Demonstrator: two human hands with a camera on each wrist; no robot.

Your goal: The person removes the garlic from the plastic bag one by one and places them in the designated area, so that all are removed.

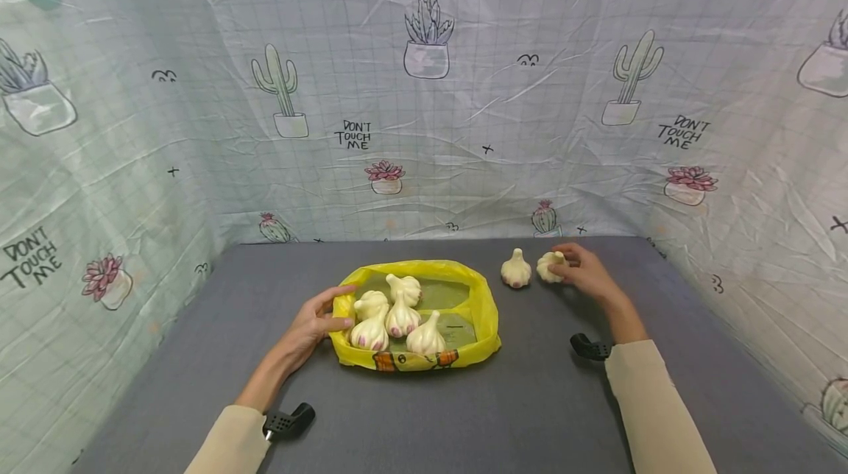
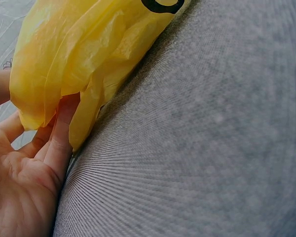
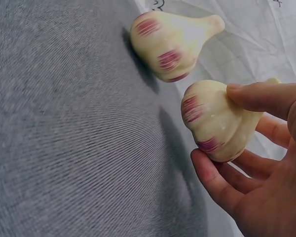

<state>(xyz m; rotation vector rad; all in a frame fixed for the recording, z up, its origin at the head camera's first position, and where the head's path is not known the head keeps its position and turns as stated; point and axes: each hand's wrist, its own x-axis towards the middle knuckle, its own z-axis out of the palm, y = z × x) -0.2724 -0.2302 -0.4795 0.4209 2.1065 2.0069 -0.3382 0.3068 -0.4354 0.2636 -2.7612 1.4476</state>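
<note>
On the left side, my left hand (image 1: 306, 328) grips the end of a wide-mouthed yellow plastic bag (image 1: 487, 312), its thumb and fingers on the bag's wall. Several cream garlic bulbs (image 1: 403, 318) with purple patches lie inside, mostly toward the left. At the back right, my right hand (image 1: 589, 277) pinches a garlic bulb (image 3: 212, 121) between thumb and fingers, and the right wrist view shows a shadow below it. Another garlic bulb (image 1: 516, 269) stands upright on the table just left of that hand. The left wrist view shows some left fingertips hidden behind the yellow plastic.
A dark grey cloth-like surface (image 1: 424, 422) covers the table. Behind and at both sides hangs a pale sheet (image 1: 464, 165) printed with potted cacti and lettering. Each wrist carries a black device, such as the left one (image 1: 289, 421).
</note>
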